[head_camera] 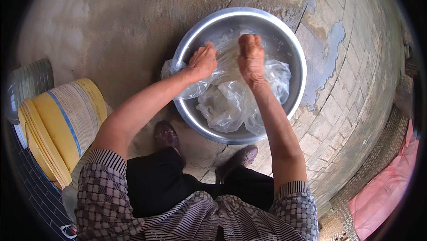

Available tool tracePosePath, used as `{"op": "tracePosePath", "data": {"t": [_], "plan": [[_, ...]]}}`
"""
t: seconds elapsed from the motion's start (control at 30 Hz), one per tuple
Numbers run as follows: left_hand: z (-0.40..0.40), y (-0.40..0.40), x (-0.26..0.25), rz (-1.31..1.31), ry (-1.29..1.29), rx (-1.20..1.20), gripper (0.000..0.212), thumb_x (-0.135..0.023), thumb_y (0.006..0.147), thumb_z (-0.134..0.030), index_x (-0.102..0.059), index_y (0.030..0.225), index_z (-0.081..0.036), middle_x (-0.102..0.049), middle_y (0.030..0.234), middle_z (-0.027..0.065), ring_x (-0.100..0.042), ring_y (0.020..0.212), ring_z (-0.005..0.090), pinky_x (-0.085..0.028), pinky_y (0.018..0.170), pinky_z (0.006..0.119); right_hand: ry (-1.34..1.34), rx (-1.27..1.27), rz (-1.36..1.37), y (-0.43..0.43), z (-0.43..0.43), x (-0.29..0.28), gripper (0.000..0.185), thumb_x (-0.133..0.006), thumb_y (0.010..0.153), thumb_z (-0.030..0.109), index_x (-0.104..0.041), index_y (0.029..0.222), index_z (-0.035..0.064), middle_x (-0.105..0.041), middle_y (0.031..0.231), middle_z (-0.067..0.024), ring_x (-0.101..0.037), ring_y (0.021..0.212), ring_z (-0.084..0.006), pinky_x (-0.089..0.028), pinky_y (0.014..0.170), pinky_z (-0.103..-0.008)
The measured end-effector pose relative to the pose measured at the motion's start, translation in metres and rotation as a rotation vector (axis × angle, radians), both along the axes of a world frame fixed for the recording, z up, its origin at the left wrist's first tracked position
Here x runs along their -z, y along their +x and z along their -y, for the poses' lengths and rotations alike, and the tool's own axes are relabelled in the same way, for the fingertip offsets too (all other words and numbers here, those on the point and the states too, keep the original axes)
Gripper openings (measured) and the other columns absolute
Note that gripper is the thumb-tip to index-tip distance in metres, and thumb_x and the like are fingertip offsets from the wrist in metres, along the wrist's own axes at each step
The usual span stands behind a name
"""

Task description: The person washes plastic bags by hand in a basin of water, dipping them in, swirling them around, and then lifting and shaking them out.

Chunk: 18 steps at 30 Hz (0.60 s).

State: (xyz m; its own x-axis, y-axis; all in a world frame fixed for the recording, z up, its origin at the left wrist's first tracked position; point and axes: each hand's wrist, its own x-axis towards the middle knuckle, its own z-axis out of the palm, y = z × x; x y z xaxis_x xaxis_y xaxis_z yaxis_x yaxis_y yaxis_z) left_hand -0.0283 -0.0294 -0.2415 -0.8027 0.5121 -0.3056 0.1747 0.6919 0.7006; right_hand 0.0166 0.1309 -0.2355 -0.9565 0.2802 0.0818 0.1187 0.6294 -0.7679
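A large round stainless steel basin [302, 70] stands on the ground before me. Crumpled clear plastic sheeting or bags [227, 107] fill much of it, and one part hangs over the left rim. My left hand [203, 60] is closed on a fold of the plastic at the basin's left side. Near the centre, my right hand [251, 55] is curled into a fist over the plastic, slightly blurred; its fingertips are hidden, but the plastic stretches between the two hands. The basin's inner wall looks wet.
A yellow plastic bucket [90, 100] with a printed label lies to my left, beside a large clear plastic bottle [33, 74]. Wet patches [333, 47] mark the paving on the right. Pink fabric or sheeting [383, 197] lies at the lower right. My shoes are close to the basin.
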Motion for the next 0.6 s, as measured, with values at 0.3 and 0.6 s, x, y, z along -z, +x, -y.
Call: {"op": "tracePosePath", "data": {"t": [0.3,0.6], "plan": [[0.014,0.014,-0.014,0.041,0.051,0.102,0.015,-0.043,0.083,-0.004,-0.041,0.093,0.007,-0.054,0.081,0.0297,-0.052,0.079,0.0469,-0.041,0.071,0.05,0.183,0.075,0.003,-0.005,-0.031,0.027,0.01,-0.048,0.081,0.002,-0.05,0.089,0.008,-0.052,0.084,-0.0158,-0.052,0.077,-0.0351,-0.044,0.064,-0.0409],[0.014,0.02,-0.024,0.073,-0.04,0.17,0.016,-0.046,0.075,0.001,-0.042,0.087,0.01,-0.056,0.077,0.0314,-0.056,0.076,0.0463,-0.045,0.067,0.051,0.166,-0.106,0.163,0.008,0.012,0.038,0.02,-0.051,0.076,0.0,-0.049,0.095,0.0072,-0.051,0.093,-0.0199,-0.053,0.082,-0.038,-0.045,0.068,-0.0413]]}}
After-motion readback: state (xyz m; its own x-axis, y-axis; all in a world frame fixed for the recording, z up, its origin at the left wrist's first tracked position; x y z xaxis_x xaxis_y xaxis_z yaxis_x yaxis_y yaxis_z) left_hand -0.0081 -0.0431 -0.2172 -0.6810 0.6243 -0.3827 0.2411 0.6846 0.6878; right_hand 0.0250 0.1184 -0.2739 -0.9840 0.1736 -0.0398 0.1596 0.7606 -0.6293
